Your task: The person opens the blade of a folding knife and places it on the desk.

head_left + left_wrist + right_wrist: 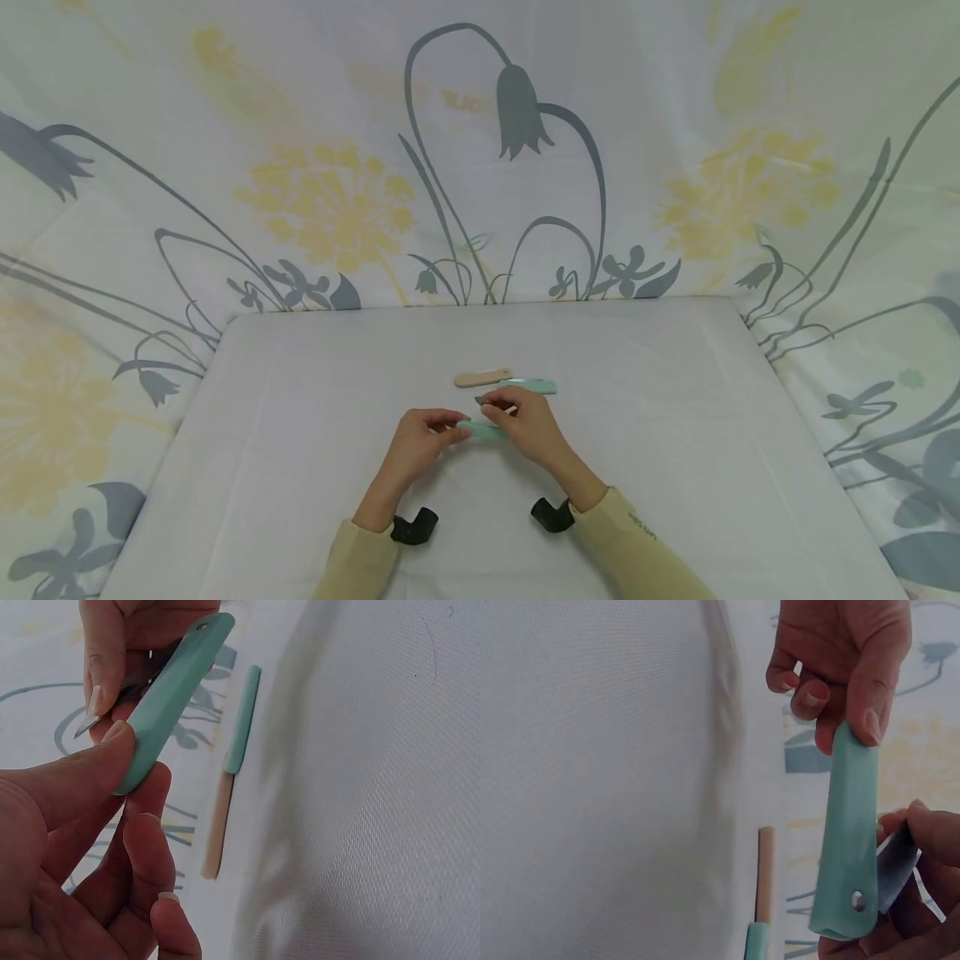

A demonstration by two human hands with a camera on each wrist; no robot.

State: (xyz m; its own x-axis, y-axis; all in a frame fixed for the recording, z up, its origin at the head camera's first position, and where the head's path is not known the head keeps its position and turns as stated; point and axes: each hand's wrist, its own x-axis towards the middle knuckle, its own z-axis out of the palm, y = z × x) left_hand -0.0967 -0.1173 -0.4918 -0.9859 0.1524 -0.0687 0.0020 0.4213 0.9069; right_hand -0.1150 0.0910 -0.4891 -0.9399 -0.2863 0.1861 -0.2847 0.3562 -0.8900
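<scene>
I see the left hand (pixel 420 437) pinching one end of a mint-green handle (pixel 851 832) between thumb and fingers, above the white table (pixel 337 358). The right hand (pixel 528 421) grips a dark blade (pixel 896 862) just beside the held handle's other end, the one with a hole; from here I can't tell whether the two touch. Past the held handle, away from the person, I make out a second green handle (pixel 543 387) to the right and a beige handle (pixel 474 380) meeting it end to end. Nearer the person than the held handle, black bent pieces (pixel 415 527) sit by both yellowish sleeves (pixel 360 554). Farthest beyond it is flowered cloth (pixel 637 50).
</scene>
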